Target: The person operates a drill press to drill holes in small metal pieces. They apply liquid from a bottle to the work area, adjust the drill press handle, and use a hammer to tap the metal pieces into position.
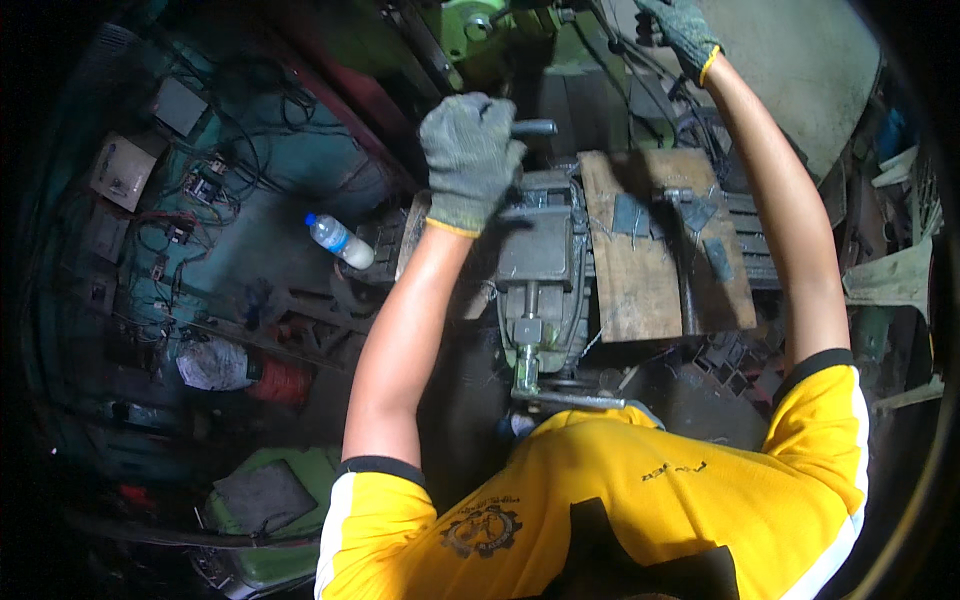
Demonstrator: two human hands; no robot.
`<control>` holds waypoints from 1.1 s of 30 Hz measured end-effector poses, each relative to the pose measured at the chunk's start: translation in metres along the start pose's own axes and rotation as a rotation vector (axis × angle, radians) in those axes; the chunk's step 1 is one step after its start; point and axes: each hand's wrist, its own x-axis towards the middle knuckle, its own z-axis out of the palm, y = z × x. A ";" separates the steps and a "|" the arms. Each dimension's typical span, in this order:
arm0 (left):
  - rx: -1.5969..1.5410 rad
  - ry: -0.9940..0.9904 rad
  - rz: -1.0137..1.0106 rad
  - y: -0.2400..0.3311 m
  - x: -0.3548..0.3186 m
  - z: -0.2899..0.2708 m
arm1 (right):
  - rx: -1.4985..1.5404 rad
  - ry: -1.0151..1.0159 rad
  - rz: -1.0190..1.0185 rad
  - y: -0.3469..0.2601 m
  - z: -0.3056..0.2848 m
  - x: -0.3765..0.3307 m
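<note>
My left hand (468, 155), in a grey knit glove with a yellow cuff, is closed in a fist. A short round metal bar (535, 127) sticks out to the right from it. Just below and to the right is a machine vise (535, 250) with a crank handle (570, 398) pointing toward me. My right hand (685, 38), gloved alike, reaches up beside the green machine (590, 95); its fingertips are cut by the upper edge, so its grip is hidden. Right of the vise, a wooden board (635, 290) carries a hammer (688, 270) and several small dark metal plates (628, 215).
A plastic bottle (340, 242) with a blue cap lies tilted left of the vise. Cables and electrical parts (205, 185) spread over the left floor. Cut square tubes (730, 355) lie below the board. A green stool-like thing (275, 500) stands at lower left, and a large pale panel (800, 80) upper right.
</note>
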 end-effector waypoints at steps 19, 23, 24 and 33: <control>-0.072 0.221 0.439 -0.002 0.144 -0.058 | -0.619 -0.118 -0.358 -0.004 -0.008 -0.002; -0.101 -0.005 0.508 0.001 0.172 -0.051 | -0.483 -0.049 -0.414 -0.006 0.020 0.000; -0.074 0.001 0.562 -0.001 0.175 -0.049 | -0.408 -0.028 -0.355 -0.007 0.026 0.001; -0.160 0.252 0.623 -0.005 0.170 -0.021 | -0.454 -0.192 -0.458 0.048 0.047 0.038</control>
